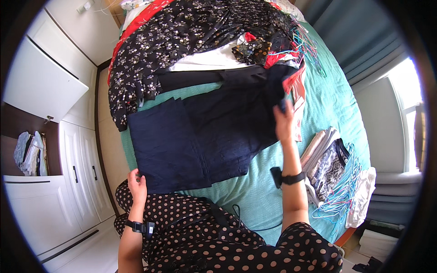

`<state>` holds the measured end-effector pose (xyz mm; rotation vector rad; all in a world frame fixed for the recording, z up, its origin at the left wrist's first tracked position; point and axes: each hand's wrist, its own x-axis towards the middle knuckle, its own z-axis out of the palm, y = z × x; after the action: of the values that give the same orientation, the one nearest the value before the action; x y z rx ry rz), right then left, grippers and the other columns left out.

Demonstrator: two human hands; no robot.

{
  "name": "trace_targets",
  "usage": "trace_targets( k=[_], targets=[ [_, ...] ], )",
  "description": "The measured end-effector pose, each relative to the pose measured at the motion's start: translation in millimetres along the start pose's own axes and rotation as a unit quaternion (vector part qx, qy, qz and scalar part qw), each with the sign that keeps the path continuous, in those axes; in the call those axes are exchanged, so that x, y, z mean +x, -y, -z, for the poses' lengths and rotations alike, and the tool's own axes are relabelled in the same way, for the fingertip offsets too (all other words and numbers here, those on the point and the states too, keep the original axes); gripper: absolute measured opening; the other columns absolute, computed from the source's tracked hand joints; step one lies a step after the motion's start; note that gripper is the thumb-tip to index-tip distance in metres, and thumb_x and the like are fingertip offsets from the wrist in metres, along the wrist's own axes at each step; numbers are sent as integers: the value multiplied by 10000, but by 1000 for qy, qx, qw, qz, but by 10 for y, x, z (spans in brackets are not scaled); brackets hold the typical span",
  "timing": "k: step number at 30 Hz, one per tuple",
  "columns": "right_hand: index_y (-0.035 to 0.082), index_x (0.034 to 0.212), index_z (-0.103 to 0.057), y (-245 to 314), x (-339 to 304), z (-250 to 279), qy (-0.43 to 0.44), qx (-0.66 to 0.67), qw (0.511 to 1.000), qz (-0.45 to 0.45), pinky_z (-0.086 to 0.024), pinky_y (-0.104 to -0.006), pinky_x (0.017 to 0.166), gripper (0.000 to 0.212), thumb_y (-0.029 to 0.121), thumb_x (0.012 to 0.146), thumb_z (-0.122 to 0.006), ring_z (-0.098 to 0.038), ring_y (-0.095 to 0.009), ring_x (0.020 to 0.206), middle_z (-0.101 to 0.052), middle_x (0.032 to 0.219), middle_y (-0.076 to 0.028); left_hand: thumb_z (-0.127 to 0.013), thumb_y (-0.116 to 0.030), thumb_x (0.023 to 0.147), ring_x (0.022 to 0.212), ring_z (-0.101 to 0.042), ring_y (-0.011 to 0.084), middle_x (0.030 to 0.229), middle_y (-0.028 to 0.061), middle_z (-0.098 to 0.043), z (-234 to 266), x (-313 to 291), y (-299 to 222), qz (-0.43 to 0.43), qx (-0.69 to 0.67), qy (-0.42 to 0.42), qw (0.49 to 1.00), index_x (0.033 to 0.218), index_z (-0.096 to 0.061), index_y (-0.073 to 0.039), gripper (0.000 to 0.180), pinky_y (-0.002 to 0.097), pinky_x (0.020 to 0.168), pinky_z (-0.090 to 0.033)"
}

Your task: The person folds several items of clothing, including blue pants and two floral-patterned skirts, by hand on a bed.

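Note:
A dark navy garment (200, 132) lies spread flat on a teal bedsheet (332, 104). My left hand (136, 184) pinches the garment's near left corner at the bed's edge. My right hand (283, 120) grips the garment's right side, arm stretched out over the bed. Both wrists wear black bands. Beyond the navy garment lies a black floral dress (182, 32) with red and white clothes under it.
A stack of folded clothes (325, 159) sits on the bed to the right, with coloured wire hangers (341, 195) on it. More hangers (307, 45) lie at the far right. White cabinets (50, 86) stand along the left; an open shelf holds clothes (29, 152).

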<state>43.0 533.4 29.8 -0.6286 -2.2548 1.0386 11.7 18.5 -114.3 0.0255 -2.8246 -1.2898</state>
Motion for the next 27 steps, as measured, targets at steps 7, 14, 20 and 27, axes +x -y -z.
trace_targets(
  k=[7, 14, 20, 27],
  targets=[
    [108, 1347, -440, 103, -1124, -783, 367, -204, 865, 275, -240, -490, 1103, 653, 45, 723, -623, -312, -252, 1371, -387, 1441, -121, -632, 38, 772, 742, -554, 189, 1022, 110, -559, -19, -34, -72, -28, 7, 6, 1000, 1144, -530, -8, 388, 298, 663, -489],
    [160, 1469, -243, 437, -1171, -744, 339, -230, 872, 269, -220, -493, 1108, 830, 44, 740, -622, -243, -260, 1401, -253, 1516, -92, -617, 56, 782, 762, -555, 151, 1051, 94, -566, 100, -121, -135, -19, -57, -12, 998, 1189, -519, -48, 432, 275, 683, -488],
    [166, 1424, -353, 271, -1260, -931, 353, -171, 885, 252, -242, -520, 1088, 681, 61, 803, -610, -306, -265, 1372, -385, 1446, -84, -613, -72, 864, 867, -535, 94, 1126, 42, -565, 996, -261, 175, 11, -140, -31, 990, 1248, -505, -76, 399, 263, 787, -497],
    [123, 1402, -397, 419, -1234, -828, 444, -142, 848, 252, -242, -488, 1098, 699, 166, 773, -699, -307, -297, 1371, -407, 1429, -136, -506, -174, 883, 647, -555, 160, 769, 27, -550, 2451, -1766, 2081, 428, -196, -39, 882, 1004, -565, -122, 145, 288, 510, -468]
  ],
)
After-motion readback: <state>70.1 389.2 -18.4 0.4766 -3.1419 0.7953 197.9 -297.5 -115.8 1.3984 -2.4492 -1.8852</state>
